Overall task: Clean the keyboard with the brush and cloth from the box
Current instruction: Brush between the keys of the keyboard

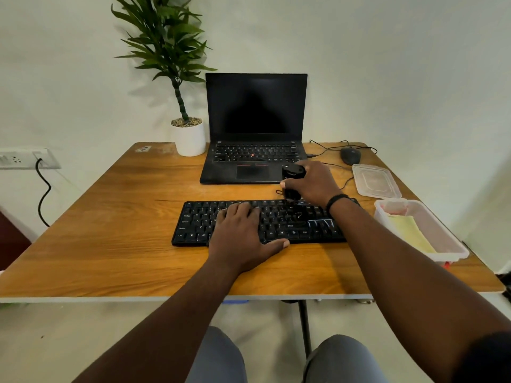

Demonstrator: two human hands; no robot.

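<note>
From the head camera, a black keyboard lies across the near middle of a wooden desk. The left hand rests flat on its left half, fingers straight over the keys, thumb spread along the front edge. The right hand hovers over the keyboard's far edge, fingers curled round a black brush whose lower end touches the top row of keys.

Just behind the brush sits an open laptop with a dark screen; the brush overlaps its near right corner. A potted plant stands left of the laptop. Right of it lies a mouse, its cable trailing toward the laptop. A clear lid lies near the mouse, and just beside it, at the desk's right edge, an open plastic box holds a yellow cloth.
</note>
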